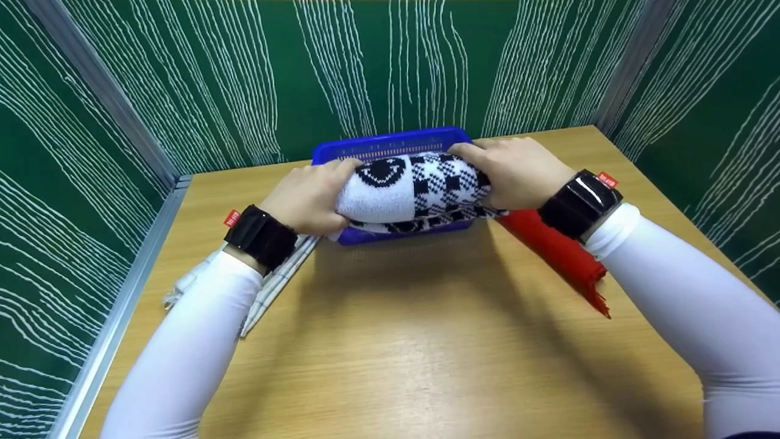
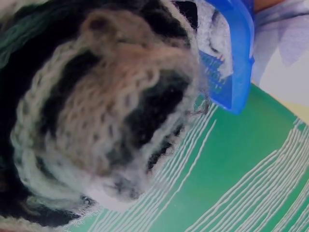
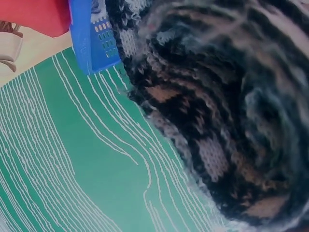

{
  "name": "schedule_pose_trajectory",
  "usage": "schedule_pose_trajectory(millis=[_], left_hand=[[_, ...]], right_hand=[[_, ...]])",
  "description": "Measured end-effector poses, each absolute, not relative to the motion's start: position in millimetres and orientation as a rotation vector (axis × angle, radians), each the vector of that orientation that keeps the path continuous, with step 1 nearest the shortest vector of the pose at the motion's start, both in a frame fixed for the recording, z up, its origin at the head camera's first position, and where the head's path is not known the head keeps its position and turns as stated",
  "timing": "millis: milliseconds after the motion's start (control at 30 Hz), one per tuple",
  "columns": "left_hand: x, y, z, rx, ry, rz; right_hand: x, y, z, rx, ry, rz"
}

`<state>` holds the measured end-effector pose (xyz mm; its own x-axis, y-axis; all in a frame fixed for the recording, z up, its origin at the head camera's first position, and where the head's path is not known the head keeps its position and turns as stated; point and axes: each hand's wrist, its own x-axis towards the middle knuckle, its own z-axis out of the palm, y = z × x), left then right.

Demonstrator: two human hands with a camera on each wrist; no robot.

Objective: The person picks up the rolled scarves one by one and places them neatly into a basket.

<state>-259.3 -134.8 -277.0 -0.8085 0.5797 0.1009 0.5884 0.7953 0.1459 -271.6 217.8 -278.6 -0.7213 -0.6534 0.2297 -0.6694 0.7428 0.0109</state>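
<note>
A rolled black-and-white knit scarf (image 1: 390, 189), with a dark round motif and a check pattern, is held level between both hands. My left hand (image 1: 308, 195) grips its left end, thumb on the near side. Around the right end curls my right hand (image 1: 518, 171), its thumb hidden from the head camera. Beneath the roll a patterned knit layer shows; whether it belongs to the same scarf I cannot tell. The blue plastic basket (image 1: 390, 141) stands below and behind. Each wrist view is filled by a coiled end of the scarf (image 2: 120, 111) (image 3: 212, 145).
On the wooden table (image 1: 396, 353), a folded white cloth with thin lines (image 1: 277, 289) lies left of the basket. A folded red cloth with a fringe (image 1: 554, 256) lies to its right. Green panels with white lines (image 1: 414, 67) enclose the back and sides.
</note>
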Motion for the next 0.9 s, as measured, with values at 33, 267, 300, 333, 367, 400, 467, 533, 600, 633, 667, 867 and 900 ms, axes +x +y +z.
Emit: schedule_pose_trajectory(millis=[33,267,300,333,367,400,467,533,600,633,667,867,900], left_hand=[[-260,-134,-277,-0.952,-2.931,-0.264],[-264,-133,-276,-0.954,-2.918,-0.243],[-265,-133,-277,-0.956,-2.913,-0.238],[-266,-133,-277,-0.959,-2.908,-0.232],[-267,-133,-277,-0.959,-2.905,-0.229],[-268,-133,-277,-0.96,-2.902,-0.225],[-270,-133,-278,-0.959,-2.899,-0.224],[-272,-133,-278,-0.948,-2.903,-0.223],[-273,-133,-277,-0.935,-2.912,-0.23],[-274,-133,-277,-0.926,-2.918,-0.232],[-274,-133,-277,-0.919,-2.925,-0.232],[-279,-133,-276,-0.906,-2.939,-0.225],[-280,-133,-276,-0.905,-2.937,-0.224]], right_hand=[[-273,218,-279,1.048,-2.724,0.109],[-276,218,-277,1.023,-2.742,0.102],[-277,218,-277,1.019,-2.746,0.102],[-278,217,-277,1.016,-2.748,0.104],[-278,217,-277,1.011,-2.749,0.102],[-279,217,-277,1.009,-2.751,0.105],[-281,216,-277,1.003,-2.754,0.106],[-283,215,-277,0.994,-2.758,0.101],[-285,215,-276,0.982,-2.77,0.096],[-286,214,-276,0.976,-2.778,0.09],[-287,214,-275,0.97,-2.785,0.084],[-292,212,-273,0.944,-2.807,0.058],[-293,211,-273,0.941,-2.808,0.055]])
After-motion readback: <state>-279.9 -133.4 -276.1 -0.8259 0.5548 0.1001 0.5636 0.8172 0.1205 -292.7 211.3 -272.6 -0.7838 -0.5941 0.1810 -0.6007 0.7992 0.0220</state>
